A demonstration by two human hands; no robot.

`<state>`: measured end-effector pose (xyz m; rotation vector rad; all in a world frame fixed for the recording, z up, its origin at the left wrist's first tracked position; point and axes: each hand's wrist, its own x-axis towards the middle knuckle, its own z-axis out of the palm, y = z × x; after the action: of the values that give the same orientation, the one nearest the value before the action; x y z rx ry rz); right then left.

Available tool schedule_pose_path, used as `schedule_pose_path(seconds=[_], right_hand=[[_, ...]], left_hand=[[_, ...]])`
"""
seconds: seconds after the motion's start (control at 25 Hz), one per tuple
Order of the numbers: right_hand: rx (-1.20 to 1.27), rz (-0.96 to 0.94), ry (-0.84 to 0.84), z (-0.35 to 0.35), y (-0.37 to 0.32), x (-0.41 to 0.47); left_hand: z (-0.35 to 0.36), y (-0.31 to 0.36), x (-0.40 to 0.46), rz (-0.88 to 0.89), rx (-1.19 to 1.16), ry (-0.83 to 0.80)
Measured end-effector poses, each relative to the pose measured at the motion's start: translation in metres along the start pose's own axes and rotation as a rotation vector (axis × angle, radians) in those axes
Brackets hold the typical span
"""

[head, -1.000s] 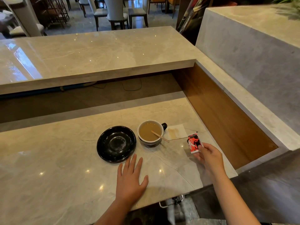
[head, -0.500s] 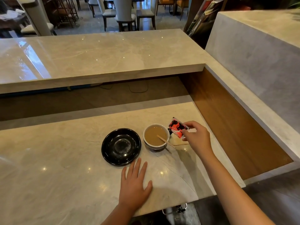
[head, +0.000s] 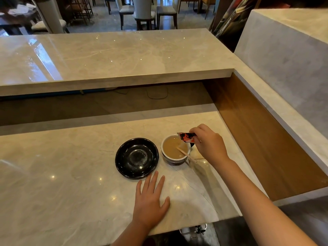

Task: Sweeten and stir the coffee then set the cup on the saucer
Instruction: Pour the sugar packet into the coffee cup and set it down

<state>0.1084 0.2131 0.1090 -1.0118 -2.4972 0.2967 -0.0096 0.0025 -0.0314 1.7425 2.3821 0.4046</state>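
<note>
A cup of milky coffee [head: 173, 150] stands on the marble counter [head: 71, 174], with a wooden stir stick [head: 186, 154] leaning in it over the right rim. A black saucer [head: 137, 158] lies just left of the cup, with nothing on it. My right hand [head: 209, 142] pinches a red sugar packet [head: 186, 136] tilted over the cup's far right rim. My left hand [head: 150, 201] rests flat on the counter, fingers spread, in front of the saucer.
A raised marble bar top [head: 115, 54] runs across the back. A wooden side panel [head: 257, 130] and a marble ledge wall the counter in on the right. Chairs [head: 143, 13] stand beyond the bar. The counter's front edge is near my left wrist.
My right hand has carried the sugar packet from the counter's right side up and left to the cup and tipped it over the coffee. The left hand stays flat.
</note>
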Motion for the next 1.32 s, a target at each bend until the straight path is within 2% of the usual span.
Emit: schedule_pose_path(seconds=[0.16, 0.28, 0.44, 0.56, 0.76, 0.88, 0.96, 1.16, 1.32], right_hand=[[-0.012, -0.014, 0.011, 0.003, -0.001, 0.000], [0.092, 0.096, 0.084, 0.010, 0.003, 0.000], [0.519, 0.544, 0.183, 0.019, 0.011, -0.007], [0.898, 0.775, 0.197, 0.022, 0.020, -0.020], [1.365, 0.958, 0.251, 0.020, 0.032, -0.055], [1.493, 1.014, 0.274, 0.015, 0.044, -0.078], [1.437, 1.036, 0.249, 0.011, 0.054, -0.094], [1.036, 1.107, 0.185, 0.001, 0.083, -0.124], [0.571, 1.025, 0.092, 0.010, 0.098, -0.140]], left_hand=[[-0.001, 0.001, 0.001, -0.009, 0.005, -0.015], [-0.002, 0.001, 0.001, -0.010, 0.003, -0.026], [-0.001, 0.001, 0.000, -0.015, 0.000, -0.031], [-0.001, 0.000, 0.001, -0.010, 0.002, -0.033], [-0.001, 0.001, 0.002, -0.008, 0.011, -0.032], [0.001, 0.000, 0.002, -0.026, 0.035, -0.048], [0.001, 0.000, 0.002, -0.030, 0.053, -0.060], [0.000, 0.001, 0.003, -0.038, 0.061, -0.075], [-0.001, 0.001, 0.003, -0.051, 0.061, -0.102]])
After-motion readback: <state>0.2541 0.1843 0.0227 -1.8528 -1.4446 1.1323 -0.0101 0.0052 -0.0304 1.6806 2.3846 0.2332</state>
